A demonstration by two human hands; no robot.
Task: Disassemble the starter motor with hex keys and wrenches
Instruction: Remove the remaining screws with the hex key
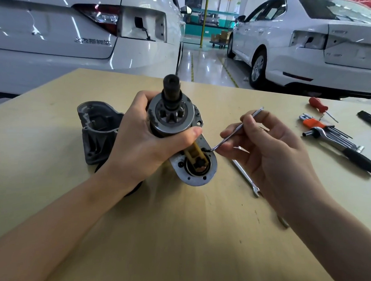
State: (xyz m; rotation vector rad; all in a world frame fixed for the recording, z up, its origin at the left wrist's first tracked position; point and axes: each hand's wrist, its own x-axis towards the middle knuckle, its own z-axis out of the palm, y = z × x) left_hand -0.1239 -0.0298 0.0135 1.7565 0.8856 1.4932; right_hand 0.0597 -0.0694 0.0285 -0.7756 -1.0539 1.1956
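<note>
- While the left hand wraps its fingers and thumb round the starter motor, the motor is held up above the tan table, pinion end tipped toward the camera.
- In the motor's round front recess sits the toothed pinion gear, with a dark shaft rising out of it.
- Lower down, the flat end plate has a second round opening in which a yellow lever sits, with a dark rubber ring round the rim.
- The right hand pinches a slim bent metal hook tool between thumb and fingers; its curved tip touches the edge of that lower opening, beside the yellow part.
- Behind the left hand lies the removed grey nose housing, open side up; what it holds inside cannot be told.
- A flat wrench lies on the table, partly hidden under the right hand.
- To the right, an orange holder keeps a set of hex keys together, touching a black-handled ratchet.
- A red-handled screwdriver lies just beyond them.
- White cars stand behind the table.
</note>
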